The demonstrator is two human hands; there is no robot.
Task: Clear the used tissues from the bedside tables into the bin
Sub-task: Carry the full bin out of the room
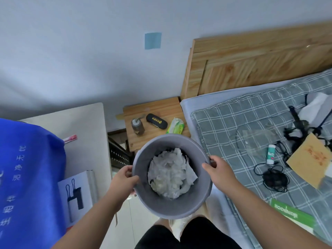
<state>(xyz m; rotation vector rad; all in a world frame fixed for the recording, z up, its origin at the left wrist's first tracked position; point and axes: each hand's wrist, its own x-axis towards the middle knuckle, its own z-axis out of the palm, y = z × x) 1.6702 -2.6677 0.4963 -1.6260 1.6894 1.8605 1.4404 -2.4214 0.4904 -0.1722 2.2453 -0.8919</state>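
Grips grey bin (142,159) at opposite sides of its rim, left hand (125,178) and right hand (218,172) each curled over the edge, with crumpled tissues (170,175) heaped between the two grips. Faces wooden bedside table (158,106) just beyond the far rim, bearing can (138,125), black case (156,121) and green wipes pack (175,126), the pack slightly nearer the right hand. Shows no loose tissue there.

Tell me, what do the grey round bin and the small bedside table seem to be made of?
The grey round bin is probably matte plastic: smooth, even wall, thin rim, no shine. The small bedside table looks like pale unpainted wood, perhaps pine: the grain lines show.
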